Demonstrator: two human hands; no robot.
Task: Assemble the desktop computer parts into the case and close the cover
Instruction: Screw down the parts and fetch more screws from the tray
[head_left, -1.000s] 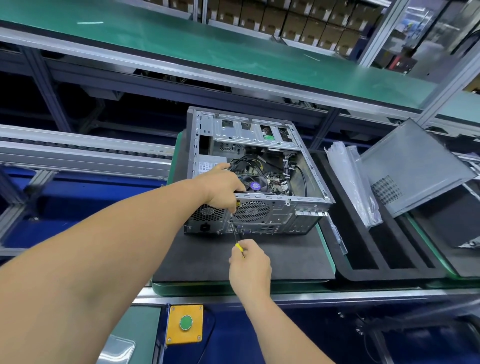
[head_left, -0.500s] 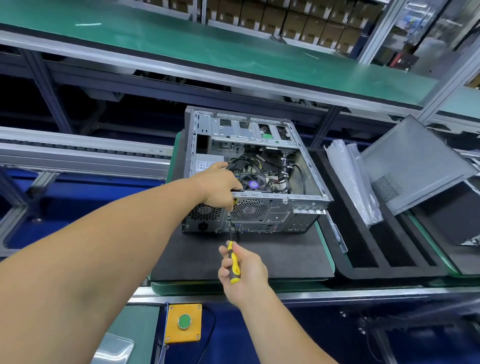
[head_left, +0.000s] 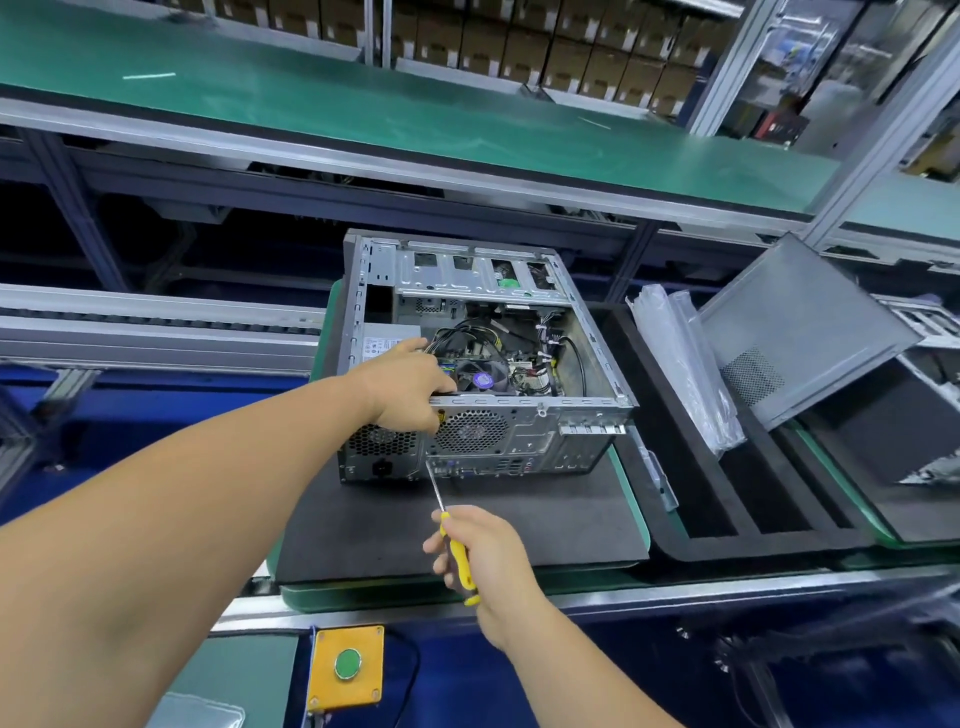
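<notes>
An open grey computer case (head_left: 571, 431) lies on its side on a black foam pad (head_left: 519, 519), with the motherboard, fan and cables showing inside. My left hand (head_left: 410, 384) grips the case's upper rear edge above the power supply. My right hand (head_left: 483, 556) holds a yellow-handled screwdriver (head_left: 457, 556); its shaft points up toward the rear panel near the ports. The grey side cover (head_left: 800, 327) leans tilted at the right.
A black foam tray (head_left: 727, 530) sits right of the pad, with clear plastic bags (head_left: 680, 364) leaning in it. A yellow box with a green button (head_left: 347, 665) hangs below the front rail. A green conveyor shelf (head_left: 415, 119) runs behind.
My right hand pulled back toward me with the screwdriver, so its tip dropped lower on the rear panel. My left hand stayed on the case edge.
</notes>
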